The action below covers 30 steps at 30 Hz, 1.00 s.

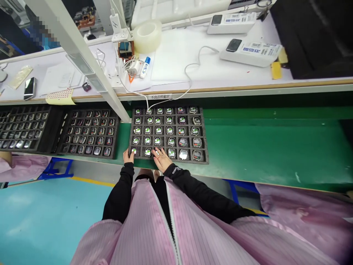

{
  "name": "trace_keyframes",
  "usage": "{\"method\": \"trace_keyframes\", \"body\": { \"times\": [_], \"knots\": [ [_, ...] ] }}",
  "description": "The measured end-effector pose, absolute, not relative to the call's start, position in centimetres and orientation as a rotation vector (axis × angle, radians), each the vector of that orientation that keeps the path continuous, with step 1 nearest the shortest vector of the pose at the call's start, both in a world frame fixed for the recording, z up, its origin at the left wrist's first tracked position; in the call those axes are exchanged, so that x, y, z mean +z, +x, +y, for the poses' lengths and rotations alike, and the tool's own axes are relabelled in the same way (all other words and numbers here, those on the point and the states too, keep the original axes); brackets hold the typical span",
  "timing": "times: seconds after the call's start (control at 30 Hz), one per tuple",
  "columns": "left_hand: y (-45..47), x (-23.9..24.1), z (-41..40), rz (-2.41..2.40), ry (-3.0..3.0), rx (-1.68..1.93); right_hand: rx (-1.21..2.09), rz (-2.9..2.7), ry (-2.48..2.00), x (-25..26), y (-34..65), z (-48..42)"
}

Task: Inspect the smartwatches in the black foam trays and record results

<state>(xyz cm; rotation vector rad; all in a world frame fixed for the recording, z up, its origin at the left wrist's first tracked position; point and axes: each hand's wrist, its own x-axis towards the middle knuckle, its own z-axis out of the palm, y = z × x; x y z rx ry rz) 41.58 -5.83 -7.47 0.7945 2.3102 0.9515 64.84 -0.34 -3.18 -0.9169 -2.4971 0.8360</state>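
**Both hands at the near row of the module tray**

Person stands at a green conveyor belt [270,147]; black sleeves, pink striped smock. A black foam tray with a grid of square pockets [203,137] lies on the belt straight ahead, its near edge at the belt's lip. Nearly every pocket holds one of the small square screen modules [169,130], many of them lit green and white.

Left hand [128,156] sits at the tray's near-left corner, thumb up beside the first pocket of the near row. The other fingers are tucked at or under the edge; whether they clamp the foam I cannot tell.

Right hand [162,159] lies over the middle of the near row, fingers apart and laid flat across the third pocket or so. Nothing looks pinched between them.

Judgement: this reads as work along the nearest row, the left hand steadying the tray while the right feels over the modules. Lifting one out of its snug pocket would call for the fingers to close on its edges, with the tray kept from sliding off the lip.

Around it: two more black pocket trays [89,130] lie on the belt to the left, beyond a slanted white post [91,70]. The white shelf above carries a roll of clear tape [147,36], a white cable [193,66] and two white boxes with dark screens [250,51]. A pink-sleeved co-worker [303,209] stands to the right.
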Motion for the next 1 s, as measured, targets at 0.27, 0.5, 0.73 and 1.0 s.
{"method": "trace_keyframes", "body": {
  "times": [0.27,0.5,0.73,1.0],
  "knots": [
    [42.4,-7.1,-5.3,2.417,0.756,0.906,0.774,-2.575,-0.863,-3.6,63.6,-0.2],
    [42.5,-7.2,-5.2,2.448,0.753,0.876,0.779,-2.616,-0.867,-3.6,63.6,-0.1],
    [43.1,-6.8,-4.8,2.537,0.755,0.818,0.790,-2.501,-0.932,-3.0,65.8,0.7],
    [42.7,-6.9,-4.8,2.491,0.740,0.853,0.764,-2.417,-1.025,-3.6,68.5,0.3]
  ]
}}
